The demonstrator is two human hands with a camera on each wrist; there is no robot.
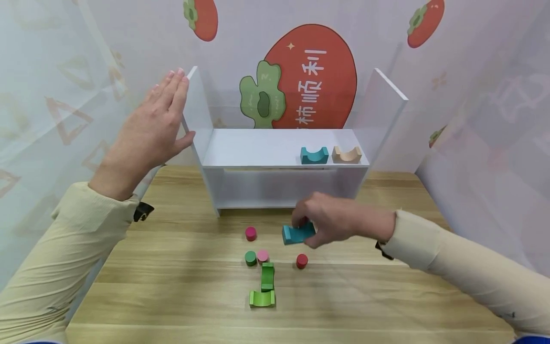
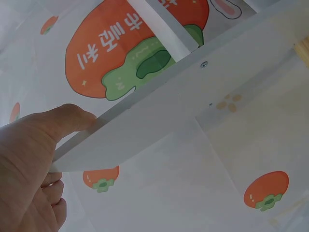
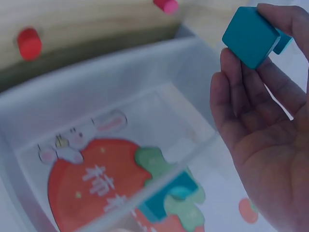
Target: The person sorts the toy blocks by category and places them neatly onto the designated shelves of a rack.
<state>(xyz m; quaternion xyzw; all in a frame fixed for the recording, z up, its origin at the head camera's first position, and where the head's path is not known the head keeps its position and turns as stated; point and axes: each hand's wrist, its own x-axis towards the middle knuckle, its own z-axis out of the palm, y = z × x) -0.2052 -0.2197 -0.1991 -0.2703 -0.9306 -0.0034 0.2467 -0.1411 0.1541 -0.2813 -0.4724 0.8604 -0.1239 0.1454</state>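
Observation:
Up at the left side panel of the small white shelf (image 1: 275, 143), my left hand (image 1: 154, 119) has its thumb at the panel's front edge. Its other fingers lie by the panel's upper corner, and in the left wrist view the panel edge (image 2: 125, 99) runs beside the thumb. My right hand (image 1: 328, 220) pinches a teal block with a curved notch (image 1: 296, 233) between thumb and fingers, in front of the shelf. In the right wrist view the held block's square end (image 3: 251, 36) shows. A similar teal notched block (image 1: 314, 155) and a beige one (image 1: 346, 155) sit on the upper board.
On the wooden table (image 1: 180, 286) stand small cylinders: magenta (image 1: 251, 233), green (image 1: 250, 258), pink (image 1: 263, 256) and red (image 1: 302, 261). Nearer lie a dark green notched block (image 1: 268, 276) and a light green one (image 1: 262, 299). Behind the shelf hangs a persimmon-print cloth (image 1: 159, 28).

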